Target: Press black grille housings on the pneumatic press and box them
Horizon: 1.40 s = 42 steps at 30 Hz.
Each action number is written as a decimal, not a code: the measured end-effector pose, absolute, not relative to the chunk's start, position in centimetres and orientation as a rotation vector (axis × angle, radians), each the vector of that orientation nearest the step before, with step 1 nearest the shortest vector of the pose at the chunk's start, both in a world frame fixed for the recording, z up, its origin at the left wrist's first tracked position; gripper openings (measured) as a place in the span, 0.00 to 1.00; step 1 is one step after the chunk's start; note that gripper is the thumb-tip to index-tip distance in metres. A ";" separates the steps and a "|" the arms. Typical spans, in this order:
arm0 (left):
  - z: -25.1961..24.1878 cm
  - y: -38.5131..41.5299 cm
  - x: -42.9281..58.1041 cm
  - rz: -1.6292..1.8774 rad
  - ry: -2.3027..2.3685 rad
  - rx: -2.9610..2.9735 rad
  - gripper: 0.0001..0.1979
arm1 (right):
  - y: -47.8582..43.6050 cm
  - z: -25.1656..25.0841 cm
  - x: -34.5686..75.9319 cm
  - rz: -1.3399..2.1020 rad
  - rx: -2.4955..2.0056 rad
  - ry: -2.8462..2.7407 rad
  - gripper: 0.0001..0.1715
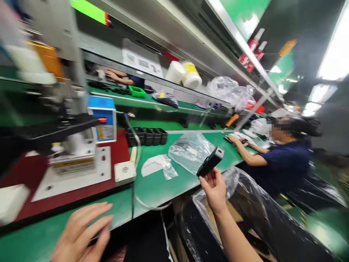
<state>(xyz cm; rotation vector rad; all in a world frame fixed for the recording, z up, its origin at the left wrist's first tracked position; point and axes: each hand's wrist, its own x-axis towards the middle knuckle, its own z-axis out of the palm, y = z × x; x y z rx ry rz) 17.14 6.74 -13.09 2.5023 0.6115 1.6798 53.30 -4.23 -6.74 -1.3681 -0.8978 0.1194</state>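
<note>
My right hand [216,191] grips a black rectangular plastic housing [209,163] with a small hole in its end face. It is held tilted above the front edge of the green bench [152,185], over the side of a plastic-lined box [261,214]. My left hand [85,233] hovers at the bench edge with its fingers apart and nothing in them. Beyond the housing lies a clear plastic bag [188,151]. Left of that bag are a white sheet [154,164] and a small clear wrapper [169,169].
A press machine [73,160] on a dark red base stands at left, beside a blue control box [103,116] and a white switch box [124,171]. Several black housings [147,136] stand in a row behind. A co-worker [283,153] sits at right. Shelves run overhead.
</note>
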 end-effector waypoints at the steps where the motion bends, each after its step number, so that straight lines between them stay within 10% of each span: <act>1: -12.1 6.2 17.0 1.699 0.598 2.485 0.16 | -2.7 -6.7 50.7 0.163 -1.311 -1.027 0.30; 17: -9.0 5.5 15.1 1.538 0.876 2.052 0.27 | 4.5 -13.1 29.1 0.519 -1.134 -1.418 0.33; 25: -10.7 6.4 14.3 1.265 0.975 1.643 0.20 | 4.7 -12.4 30.1 0.544 -1.137 -1.426 0.11; 42: -11.3 7.7 13.5 0.738 1.019 1.866 0.18 | 5.8 -15.3 30.3 0.876 -1.195 -0.914 0.25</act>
